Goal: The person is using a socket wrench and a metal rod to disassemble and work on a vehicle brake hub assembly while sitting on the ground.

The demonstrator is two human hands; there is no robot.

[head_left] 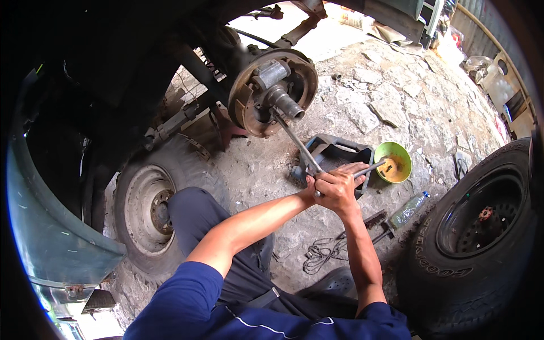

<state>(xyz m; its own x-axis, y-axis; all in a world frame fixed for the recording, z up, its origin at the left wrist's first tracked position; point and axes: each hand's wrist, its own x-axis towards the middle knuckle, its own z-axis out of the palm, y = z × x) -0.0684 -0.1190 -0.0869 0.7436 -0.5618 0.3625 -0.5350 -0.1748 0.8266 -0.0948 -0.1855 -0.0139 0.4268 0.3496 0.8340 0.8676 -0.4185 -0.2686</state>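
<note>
Evidently, the work on the brake is only partway along. At the left an old wheel [144, 198] stands under the vehicle, beside the person's bent knee [195, 212]; whether it is bolted on or merely propped there, I cannot tell. Right of it and farther off, the round brake plate [243, 105] is exposed, with its metal stub [288, 106] pointing toward the near right. No wheel or drum covers it, so the outer stripping of this end looks done. A grey block [272, 72] sits beyond the stub and appears to be in its place.

A long bar [297, 141] runs from just beside the stub to the near right, where it meets a crosswise rod [373, 168]. Its far tip is lost against the dark plate, so what it bears on cannot be made out. The left hand [313, 186] is wrapped around the join, partly hidden, and the right hand [338, 190] is clenched over it. I judge this prying or turning to be unfinished.

Farther right a dark tray [334, 139] lies next to a green bowl [403, 154] with brownish liquid inside, and a clear bottle [409, 209] lies nearer. At the right edge a second wheel [481, 221] rests off the stub; closing up this end looks wholly left to do.
</note>
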